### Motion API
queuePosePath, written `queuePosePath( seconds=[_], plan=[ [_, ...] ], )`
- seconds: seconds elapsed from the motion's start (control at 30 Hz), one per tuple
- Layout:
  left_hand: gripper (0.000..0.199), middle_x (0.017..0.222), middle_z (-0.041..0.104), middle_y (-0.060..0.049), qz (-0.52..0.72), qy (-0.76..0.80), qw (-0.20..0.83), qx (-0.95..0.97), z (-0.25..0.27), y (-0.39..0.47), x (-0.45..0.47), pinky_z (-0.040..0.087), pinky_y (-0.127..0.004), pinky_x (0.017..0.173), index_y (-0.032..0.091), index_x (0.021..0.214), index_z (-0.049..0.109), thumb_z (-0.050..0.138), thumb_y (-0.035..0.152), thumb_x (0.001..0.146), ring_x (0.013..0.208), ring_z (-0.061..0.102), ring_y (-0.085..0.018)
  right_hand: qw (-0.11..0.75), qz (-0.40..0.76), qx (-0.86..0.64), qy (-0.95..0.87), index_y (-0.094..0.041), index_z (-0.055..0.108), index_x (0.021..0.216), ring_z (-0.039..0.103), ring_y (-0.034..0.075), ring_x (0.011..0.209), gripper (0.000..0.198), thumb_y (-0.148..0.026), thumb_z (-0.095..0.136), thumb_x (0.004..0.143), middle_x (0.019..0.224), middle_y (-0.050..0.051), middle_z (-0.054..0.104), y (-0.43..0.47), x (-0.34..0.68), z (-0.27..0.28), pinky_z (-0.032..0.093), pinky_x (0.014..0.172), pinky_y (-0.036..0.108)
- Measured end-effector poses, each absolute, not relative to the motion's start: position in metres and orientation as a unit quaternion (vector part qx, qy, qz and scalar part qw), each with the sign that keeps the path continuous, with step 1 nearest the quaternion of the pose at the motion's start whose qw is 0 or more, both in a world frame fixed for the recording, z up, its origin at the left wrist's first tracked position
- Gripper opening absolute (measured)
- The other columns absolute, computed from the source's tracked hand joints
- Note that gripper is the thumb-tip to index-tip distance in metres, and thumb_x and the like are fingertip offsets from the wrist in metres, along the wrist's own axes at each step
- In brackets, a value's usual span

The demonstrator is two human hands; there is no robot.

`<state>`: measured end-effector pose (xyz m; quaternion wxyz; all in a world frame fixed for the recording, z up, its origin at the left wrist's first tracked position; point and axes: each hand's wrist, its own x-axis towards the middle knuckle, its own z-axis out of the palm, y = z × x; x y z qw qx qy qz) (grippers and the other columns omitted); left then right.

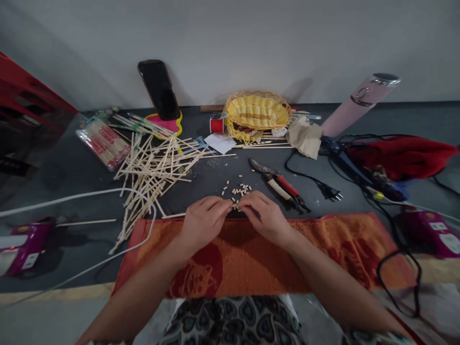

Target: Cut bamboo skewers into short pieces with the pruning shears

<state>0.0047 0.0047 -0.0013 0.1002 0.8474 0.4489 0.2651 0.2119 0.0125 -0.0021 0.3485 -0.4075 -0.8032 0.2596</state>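
Facing a pale wall (230, 48) across a dark tabletop (219, 177), angles left hand (203, 221) and right hand (268, 221) inward at the far edge of an orange towel (258, 258), nearly meeting. Curls fingers down at small wooden pieces (235, 191), just beneath and beyond; cannot tell whether gripping any. Has room ahead of the fingers, between loose sticks (158, 160) leftward and pruning shears (286, 184) rightward.

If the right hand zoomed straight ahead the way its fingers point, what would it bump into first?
The right hand would probably meet the small pale pieces lying right by it, with the left hand beyond them. Depth is unclear, so it might pass just above the pieces.
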Motion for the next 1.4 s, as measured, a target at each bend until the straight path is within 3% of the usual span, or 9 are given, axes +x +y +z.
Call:
queuePosePath(
  seconds=[0.2, 0.43, 0.57, 0.77, 1.13, 1.4],
  plan=[
    [0.017, 0.093, 0.071, -0.004, 0.281, 0.440, 0.138, 0.842, -0.002, 0.002, 0.007, 0.050, -0.029, 0.077, 0.021, 0.100, 0.066, 0.052, 0.020, 0.091, 0.085, 0.065, -0.017, 0.374, 0.255, -0.412, -0.791, -0.023, 0.057, 0.097, 0.060, 0.017, 0.088, 0.010, -0.017, 0.052, 0.091, 0.092, 0.004, 0.065, 0.007, 0.207, -0.003, 0.050, 0.079, 0.032],
    [0.019, 0.086, 0.071, -0.003, 0.287, 0.420, 0.322, 0.798, 0.014, 0.003, 0.004, 0.048, -0.024, 0.069, 0.021, 0.098, 0.067, 0.049, 0.021, 0.093, 0.077, 0.064, -0.013, 0.414, 0.241, -0.363, -0.799, -0.026, 0.057, 0.099, 0.061, 0.016, 0.083, 0.012, -0.018, 0.056, 0.089, 0.086, 0.002, 0.066, 0.002, 0.206, 0.001, 0.051, 0.076, 0.031],
    [0.015, 0.080, 0.067, -0.001, 0.269, 0.411, 0.356, 0.795, 0.028, 0.003, 0.002, 0.045, -0.023, 0.066, 0.021, 0.094, 0.066, 0.051, 0.023, 0.092, 0.073, 0.061, -0.012, 0.439, 0.219, -0.334, -0.805, -0.026, 0.057, 0.102, 0.061, 0.017, 0.082, 0.015, -0.020, 0.058, 0.088, 0.086, 0.002, 0.067, 0.001, 0.205, 0.003, 0.051, 0.076, 0.033],
    [0.013, 0.084, 0.065, 0.000, 0.236, 0.408, 0.355, 0.807, 0.032, 0.002, 0.001, 0.043, -0.022, 0.071, 0.020, 0.091, 0.061, 0.049, 0.024, 0.093, 0.077, 0.060, -0.011, 0.401, 0.228, -0.337, -0.821, -0.022, 0.061, 0.092, 0.059, 0.016, 0.077, 0.004, -0.024, 0.058, 0.090, 0.080, 0.003, 0.067, 0.003, 0.205, 0.007, 0.049, 0.073, 0.031],
    [0.017, 0.083, 0.065, 0.000, 0.218, 0.419, 0.300, 0.829, 0.025, 0.004, 0.002, 0.044, -0.022, 0.070, 0.019, 0.092, 0.062, 0.047, 0.025, 0.095, 0.077, 0.060, -0.011, 0.367, 0.226, -0.343, -0.835, -0.021, 0.059, 0.094, 0.058, 0.017, 0.079, 0.009, -0.018, 0.051, 0.091, 0.083, 0.005, 0.067, 0.004, 0.207, 0.003, 0.049, 0.075, 0.031],
    [0.018, 0.097, 0.072, -0.002, 0.272, 0.437, 0.260, 0.817, 0.009, 0.004, 0.003, 0.049, -0.025, 0.078, 0.022, 0.107, 0.063, 0.052, 0.027, 0.093, 0.086, 0.067, -0.014, 0.360, 0.212, -0.375, -0.827, -0.020, 0.059, 0.091, 0.058, 0.015, 0.077, 0.009, -0.019, 0.050, 0.093, 0.082, 0.004, 0.066, 0.005, 0.206, -0.005, 0.047, 0.073, 0.029]
  ],
)
